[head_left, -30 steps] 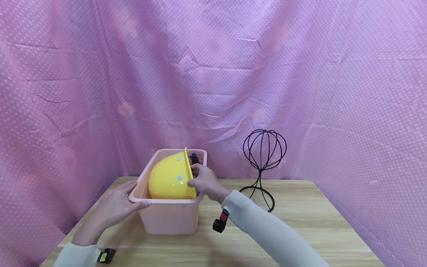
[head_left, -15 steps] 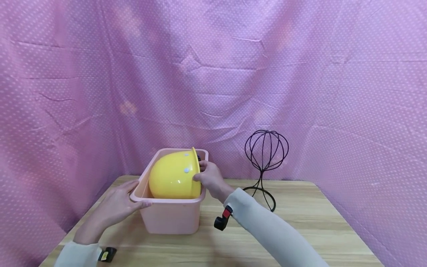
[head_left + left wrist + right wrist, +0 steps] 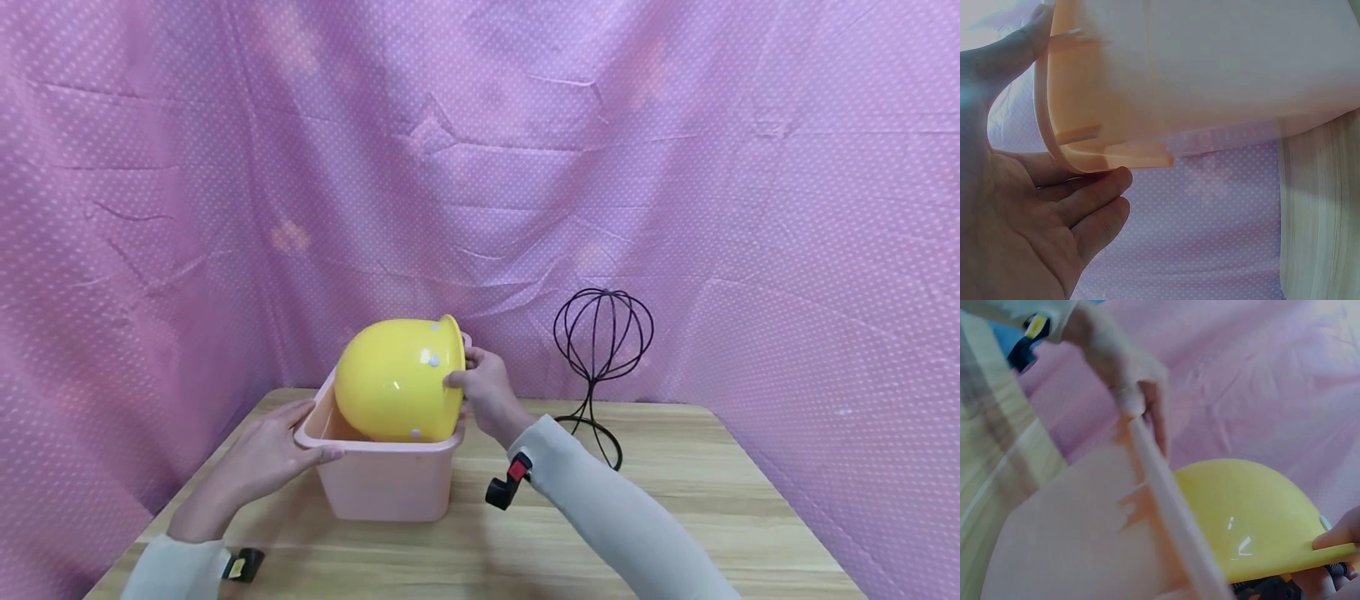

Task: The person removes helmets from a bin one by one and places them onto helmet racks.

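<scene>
A yellow hard hat point(image 3: 393, 379) lies on its side, partly raised out of a pink plastic bin point(image 3: 390, 483). My right hand point(image 3: 491, 396) pinches its brim, thumb on the outer shell and fingers inside. In the right wrist view, dark straps or lining point(image 3: 1266, 589) show under the hat's rim point(image 3: 1297, 562). At the bin's near left corner, my left hand point(image 3: 266, 454) holds the rim between thumb and fingers. The left wrist view shows the fingers point(image 3: 1100, 200) against the underside of the bin's rim point(image 3: 1041, 106).
To the right on the wooden table point(image 3: 675, 500) stands a black wire stand point(image 3: 592, 375) with a round cage top and a ring base. Pink dotted cloth point(image 3: 480, 167) hangs behind and at both sides.
The hard hat has moved up and to the right out of the bin with my right hand on its brim. My left hand has stayed on the bin's corner.
</scene>
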The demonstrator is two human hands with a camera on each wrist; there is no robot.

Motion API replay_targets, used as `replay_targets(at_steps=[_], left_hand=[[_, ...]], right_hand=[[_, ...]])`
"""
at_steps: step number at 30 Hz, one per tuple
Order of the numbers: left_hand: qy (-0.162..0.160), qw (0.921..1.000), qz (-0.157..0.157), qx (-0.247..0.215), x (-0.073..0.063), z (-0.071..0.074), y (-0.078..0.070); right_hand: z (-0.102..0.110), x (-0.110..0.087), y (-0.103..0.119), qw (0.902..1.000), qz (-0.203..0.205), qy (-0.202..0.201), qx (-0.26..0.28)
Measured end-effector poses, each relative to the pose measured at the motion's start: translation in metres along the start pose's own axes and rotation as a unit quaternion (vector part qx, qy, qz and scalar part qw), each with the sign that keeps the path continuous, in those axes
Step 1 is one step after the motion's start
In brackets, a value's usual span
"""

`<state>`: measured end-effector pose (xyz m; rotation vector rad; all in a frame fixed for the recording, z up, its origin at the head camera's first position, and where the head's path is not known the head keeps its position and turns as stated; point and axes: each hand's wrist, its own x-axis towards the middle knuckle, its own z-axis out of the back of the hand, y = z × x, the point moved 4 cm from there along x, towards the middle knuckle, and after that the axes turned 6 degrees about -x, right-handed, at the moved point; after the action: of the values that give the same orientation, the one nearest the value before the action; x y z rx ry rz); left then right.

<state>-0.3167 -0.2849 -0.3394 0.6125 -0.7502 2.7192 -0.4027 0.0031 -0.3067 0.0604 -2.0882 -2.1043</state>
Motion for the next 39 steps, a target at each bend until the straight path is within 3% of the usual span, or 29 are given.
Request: replay_targets(at_steps=[8,19,30,39], left_hand=[[0.007,0.9999,0.006,0.007,0.002,0.004,0.000],[0.014,0.9997,0.013,0.012,-0.001,0.002,0.000],[0.013,0.9999,0.010,0.002,0.001,0.003,0.000],[0.041,0.9989,0.024,0.002,-0.001,0.002,0.000]], right_hand=[[0.011,-0.004,0.020,0.9982,0.011,-0.025,0.053],[0.023,-0.007,0.028,0.9931,0.000,-0.051,0.106],[0.037,-0.010,0.052,0.9772,0.028,-0.060,0.202],[0.065,-0.014,0.074,0.9688,0.055,-0.106,0.217]])
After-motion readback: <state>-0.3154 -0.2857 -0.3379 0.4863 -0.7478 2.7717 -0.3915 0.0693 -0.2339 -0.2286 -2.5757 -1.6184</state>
